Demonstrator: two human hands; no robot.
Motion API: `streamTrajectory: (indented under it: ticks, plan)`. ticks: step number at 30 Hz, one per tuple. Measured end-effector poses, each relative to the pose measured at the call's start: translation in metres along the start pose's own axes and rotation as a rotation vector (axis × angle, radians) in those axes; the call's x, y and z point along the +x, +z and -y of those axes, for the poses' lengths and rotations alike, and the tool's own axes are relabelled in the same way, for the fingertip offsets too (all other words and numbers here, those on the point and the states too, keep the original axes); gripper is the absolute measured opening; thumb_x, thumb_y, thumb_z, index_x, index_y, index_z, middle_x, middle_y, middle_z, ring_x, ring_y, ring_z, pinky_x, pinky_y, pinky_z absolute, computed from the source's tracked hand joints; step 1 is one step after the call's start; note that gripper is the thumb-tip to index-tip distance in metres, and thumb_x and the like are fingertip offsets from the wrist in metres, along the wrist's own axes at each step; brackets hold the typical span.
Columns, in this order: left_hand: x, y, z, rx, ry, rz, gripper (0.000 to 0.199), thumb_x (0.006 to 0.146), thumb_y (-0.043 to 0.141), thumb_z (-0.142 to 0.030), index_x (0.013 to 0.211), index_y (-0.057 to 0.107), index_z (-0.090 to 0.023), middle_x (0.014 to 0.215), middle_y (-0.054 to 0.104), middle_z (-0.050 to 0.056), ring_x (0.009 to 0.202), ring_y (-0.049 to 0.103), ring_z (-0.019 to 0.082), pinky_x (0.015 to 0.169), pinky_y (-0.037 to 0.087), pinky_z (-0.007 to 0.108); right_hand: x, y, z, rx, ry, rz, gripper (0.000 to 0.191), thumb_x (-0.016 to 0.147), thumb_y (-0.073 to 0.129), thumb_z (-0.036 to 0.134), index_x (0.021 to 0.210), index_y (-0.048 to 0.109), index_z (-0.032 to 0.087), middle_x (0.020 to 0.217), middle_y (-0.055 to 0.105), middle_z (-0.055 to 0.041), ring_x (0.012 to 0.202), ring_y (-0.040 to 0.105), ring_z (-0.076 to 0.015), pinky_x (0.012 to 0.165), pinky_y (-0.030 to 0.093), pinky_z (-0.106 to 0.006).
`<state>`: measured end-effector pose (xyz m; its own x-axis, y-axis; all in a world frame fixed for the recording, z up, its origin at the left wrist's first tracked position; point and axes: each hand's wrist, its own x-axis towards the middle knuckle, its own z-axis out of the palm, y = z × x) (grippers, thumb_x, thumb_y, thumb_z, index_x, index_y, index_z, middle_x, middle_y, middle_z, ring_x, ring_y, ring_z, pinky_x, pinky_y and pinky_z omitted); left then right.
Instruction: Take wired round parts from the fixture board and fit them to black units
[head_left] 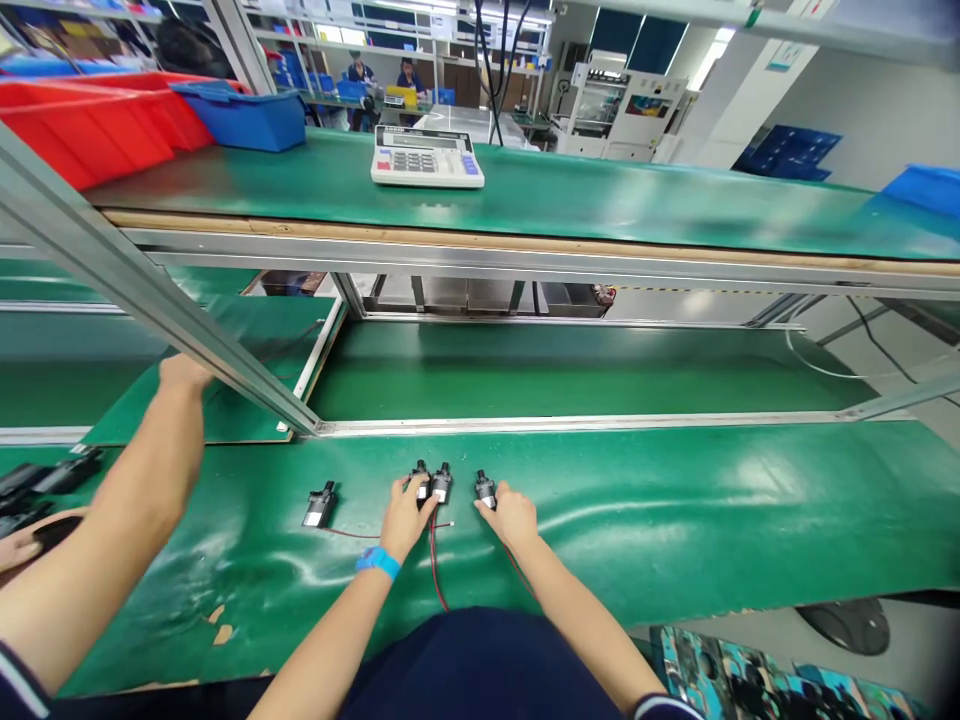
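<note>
Green bench [675,520]: four pumps (apparently), left hand [406,517] two, right hand [513,514] one.

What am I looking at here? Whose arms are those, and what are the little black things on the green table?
This picture comes from a camera worn on a person's head, looking down at their own arms. The left hand, with a blue wristband, touches two small black pump-like parts standing side by side. The right hand touches another one. A fourth lies alone to the left. Thin red wires trail from them across the green mat. The arm at far left belongs to another person, reaching toward a metal frame bar. On the shelf above sit a calculator and red and blue bins.
</note>
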<state>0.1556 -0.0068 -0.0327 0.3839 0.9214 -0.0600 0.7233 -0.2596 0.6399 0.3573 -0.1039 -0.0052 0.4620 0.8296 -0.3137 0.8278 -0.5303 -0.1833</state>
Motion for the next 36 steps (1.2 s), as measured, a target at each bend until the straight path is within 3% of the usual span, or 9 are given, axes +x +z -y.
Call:
streamTrajectory:
  ticks: [4, 9, 13, 16, 18, 23, 26, 31, 36]
  plan:
    - [0.003, 0.018, -0.024, -0.122, 0.017, 0.030, 0.043, 0.087, 0.057, -0.039, 0.127, 0.051, -0.024, 0.116, 0.053, 0.010, 0.103, 0.062, 0.028, 0.093, 0.051, 0.048, 0.009, 0.002, 0.011, 0.012, 0.027, -0.001, 0.049, 0.091, 0.046, 0.060, 0.105, 0.057, 0.014, 0.088, 0.072, -0.0163, 0.084, 0.071, -0.0279, 0.072, 0.049, -0.034]
    - [0.005, 0.028, -0.021, -0.301, 0.028, 0.073, 0.038, 0.088, 0.053, -0.031, 0.125, 0.050, -0.022, 0.126, 0.057, 0.012, 0.112, 0.062, 0.025, 0.100, 0.049, 0.046, 0.006, 0.005, -0.002, 0.092, -0.008, -0.026, 0.047, 0.094, 0.039, 0.059, 0.099, 0.060, 0.017, 0.087, 0.070, -0.0116, 0.086, 0.068, -0.0250, 0.075, 0.048, -0.034]
    - [0.005, 0.030, -0.010, -0.388, -0.004, 0.077, 0.039, 0.089, 0.047, -0.025, 0.128, 0.046, -0.018, 0.134, 0.057, 0.015, 0.113, 0.064, 0.022, 0.103, 0.049, 0.043, 0.010, 0.006, -0.008, 0.151, -0.288, -0.262, 0.056, 0.085, 0.054, 0.065, 0.115, 0.058, 0.019, 0.119, 0.060, -0.0136, 0.112, 0.053, -0.0263, 0.095, 0.042, -0.039]
    - [0.003, 0.034, -0.004, -0.437, -0.039, 0.069, 0.042, 0.086, 0.044, -0.017, 0.128, 0.046, -0.016, 0.134, 0.059, 0.015, 0.115, 0.064, 0.021, 0.105, 0.048, 0.044, 0.024, 0.011, 0.006, 0.134, -0.526, -0.285, 0.074, 0.077, 0.063, 0.068, 0.136, 0.049, 0.026, 0.137, 0.049, -0.0136, 0.124, 0.043, -0.0301, 0.106, 0.032, -0.047]
    - [0.002, 0.037, -0.002, -0.454, -0.062, 0.068, 0.046, 0.082, 0.044, -0.013, 0.127, 0.048, -0.015, 0.134, 0.060, 0.016, 0.114, 0.065, 0.022, 0.105, 0.048, 0.044, 0.036, 0.017, 0.019, 0.106, -0.567, -0.258, 0.078, 0.076, 0.063, 0.068, 0.142, 0.044, 0.031, 0.137, 0.048, -0.0129, 0.125, 0.041, -0.0314, 0.105, 0.032, -0.050]
    - [0.001, 0.039, 0.005, -0.470, -0.092, 0.084, 0.053, 0.078, 0.045, -0.012, 0.131, 0.049, -0.016, 0.138, 0.059, 0.016, 0.120, 0.062, 0.023, 0.108, 0.046, 0.045, 0.053, 0.033, 0.038, 0.074, -0.565, -0.226, 0.073, 0.081, 0.059, 0.065, 0.142, 0.043, 0.029, 0.130, 0.054, -0.0129, 0.117, 0.047, -0.0292, 0.100, 0.037, -0.045]
    - [0.001, 0.038, 0.010, -0.472, -0.112, 0.120, 0.056, 0.078, 0.046, -0.014, 0.133, 0.048, -0.016, 0.140, 0.057, 0.014, 0.123, 0.060, 0.024, 0.110, 0.043, 0.045, 0.052, 0.035, 0.036, 0.076, -0.577, -0.260, 0.078, 0.081, 0.057, 0.068, 0.143, 0.042, 0.024, 0.130, 0.054, -0.0140, 0.117, 0.047, -0.0295, 0.102, 0.036, -0.045]
    - [-0.003, 0.037, 0.014, -0.469, -0.144, 0.232, 0.057, 0.078, 0.053, -0.025, 0.135, 0.048, -0.018, 0.142, 0.056, 0.014, 0.126, 0.058, 0.027, 0.113, 0.040, 0.046, 0.044, 0.030, 0.028, 0.047, -0.550, -0.215, 0.072, 0.082, 0.048, 0.074, 0.132, 0.051, 0.021, 0.112, 0.060, -0.0120, 0.102, 0.051, -0.0271, 0.088, 0.043, -0.041]
    - [0.001, 0.047, -0.022, -0.503, -0.227, 0.364, 0.070, 0.084, 0.057, -0.054, 0.142, 0.040, -0.020, 0.149, 0.047, 0.016, 0.132, 0.051, 0.032, 0.115, 0.034, 0.053, 0.036, 0.025, -0.001, 0.089, -0.250, -0.298, 0.077, 0.079, 0.043, 0.081, 0.121, 0.057, 0.019, 0.104, 0.057, -0.0103, 0.099, 0.050, -0.0270, 0.086, 0.044, -0.041]
